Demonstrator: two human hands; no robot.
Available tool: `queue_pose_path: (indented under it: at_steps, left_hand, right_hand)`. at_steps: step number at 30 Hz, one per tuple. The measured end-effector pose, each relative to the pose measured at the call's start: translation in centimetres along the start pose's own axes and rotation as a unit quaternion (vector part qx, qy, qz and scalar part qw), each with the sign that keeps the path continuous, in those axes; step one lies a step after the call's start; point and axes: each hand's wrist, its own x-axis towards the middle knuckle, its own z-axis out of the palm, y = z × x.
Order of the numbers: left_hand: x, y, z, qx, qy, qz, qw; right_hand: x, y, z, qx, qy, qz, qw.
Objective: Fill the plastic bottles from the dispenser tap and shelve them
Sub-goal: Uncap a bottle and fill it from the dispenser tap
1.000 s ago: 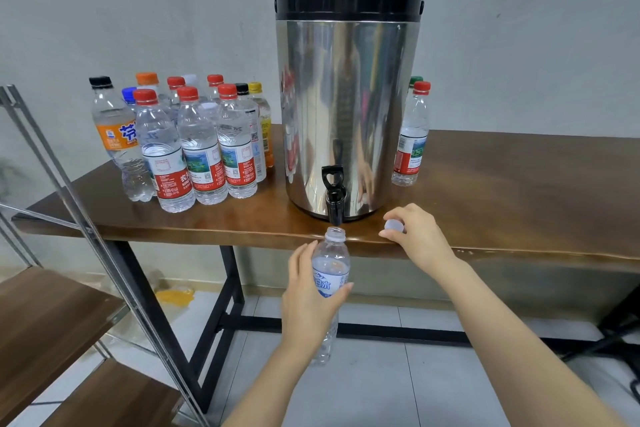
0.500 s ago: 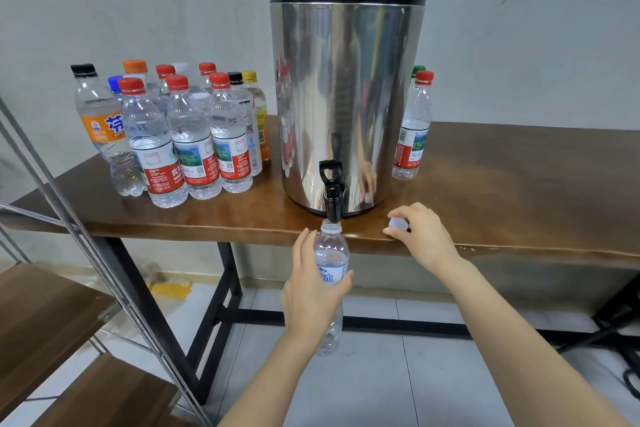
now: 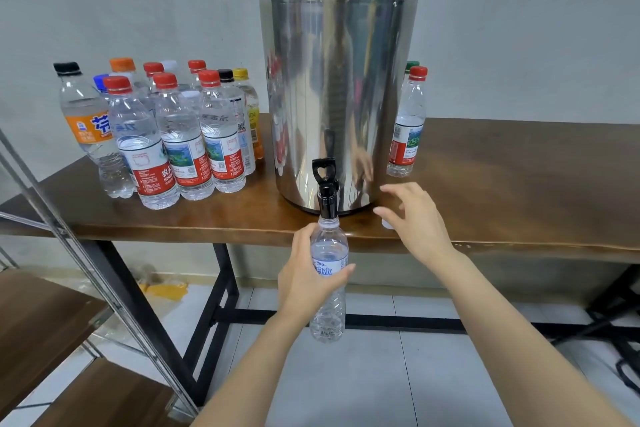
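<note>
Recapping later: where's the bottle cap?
Head view: cap lies at the front edge of the wooden table, right of the dispenser tap, under the right hand.

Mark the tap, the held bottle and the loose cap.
tap point(image 3: 327, 199), head view, on its black spout.
bottle point(image 3: 330, 242), head view, on its shoulder.
cap point(image 3: 386, 224), head view, on its white side.

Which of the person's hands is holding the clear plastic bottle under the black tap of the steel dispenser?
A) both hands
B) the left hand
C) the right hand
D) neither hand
B: the left hand grips the clear plastic bottle beneath the black tap, while the right hand hovers open above the brown wooden table, holding nothing.
</note>
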Motion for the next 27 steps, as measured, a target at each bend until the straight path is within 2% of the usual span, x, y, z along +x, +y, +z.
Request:
queue_pose_path:
  at_steps: [5,9,12,18,23,27]
  left_hand:
    - [0.6,-0.3,-0.2,0.006,-0.009,0.015,1.0]
    - [0.8,-0.8,-0.3,0.004,-0.014,0.018,1.0]
    - [0.9,-0.9,-0.5,0.002,-0.016,0.02,1.0]
    - [0.9,-1.0,-0.4,-0.008,-0.013,0.022,1.0]
    - [0.8,-0.9,-0.2,-0.014,-0.007,0.02,1.0]
    - [0.7,-0.8,-0.1,-0.016,-0.003,0.017,1.0]
  right_hand:
    - [0.6,-6.3,-2.0,0.108,0.04,-0.127,0.985]
    - [1.4,-10.4,-2.2,0.063,0.003,-0.184,0.981]
    - [1.8,-11.5,-1.9,0.051,0.002,-0.171,0.984]
    - [1.0,-10.8,-0.5,0.039,0.103,-0.197,0.974]
    - [-1.1,-8.8,1.1,0.015,0.228,-0.29,0.929]
    - [-2.6,-7.5,2.6,0.036,0.226,-0.281,0.932]
